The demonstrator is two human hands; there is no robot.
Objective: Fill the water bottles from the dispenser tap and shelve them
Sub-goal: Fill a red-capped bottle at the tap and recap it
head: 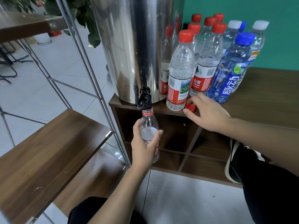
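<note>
Nearest the camera, dark trousers (pixel 271 196) and a black shoe with a white sole (pixel 236 160) are seen at the right, above a grey tiled floor (pixel 186 199). At the near left, a wooden shelf (pixel 48 151) is carried on a metal-framed rack (pixel 90 65). The open bottle (pixel 149 130) is gripped by the left hand (pixel 145 147), with thumb and fingers curled round its body; it is held upright with its uncapped mouth directly beneath the black tap (pixel 144 101), and a small amount of water is visible inside. The right hand (pixel 208 110) is rested on the near edge of the table (pixel 267 102), its fingers loosely spread, with the fingertips touching or just beside a loose red cap (pixel 190 107); whether the cap is pinched cannot be told. Open cubby compartments (pixel 178 143) are noted below the tabletop. The tap is fitted at the base of the steel dispenser (pixel 135 46), which stands on the left corner of the table. Just right of the dispenser, a cluster of red-capped bottles (pixel 181 70) is stood upright, most appearing filled. Further right, a blue-capped bottle (pixel 229 70) and white-capped bottles (pixel 258 38) are stood against a green wall (pixel 258 8). Foliage (pixel 77 12) is seen at the far left.
</note>
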